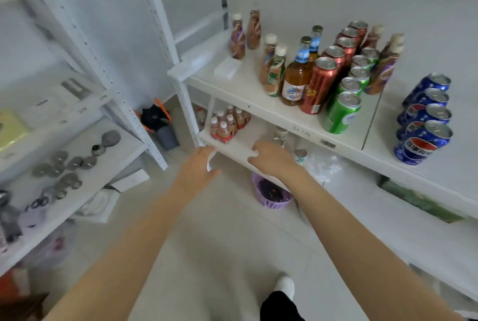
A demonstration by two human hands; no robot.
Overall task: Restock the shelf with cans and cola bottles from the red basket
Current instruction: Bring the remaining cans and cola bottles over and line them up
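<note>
Fingers of both hands are seen spread and empty: left hand (pixel 198 165) at the lower shelf (pixel 240 144) corner, right hand (pixel 271 159) over its front edge. Blue cola cans (pixel 424 119) are lined on the upper shelf (pixel 258 93), labels outward, presumably for display. No red basket is seen.

Purple basket (pixel 271 195) on floor below lower shelf edge. Grey bin (pixel 166 137) beside shelf upright, dark item with orange straps above it. Metal lids (pixel 64 165) scattered on left rack (pixel 124 150).
</note>
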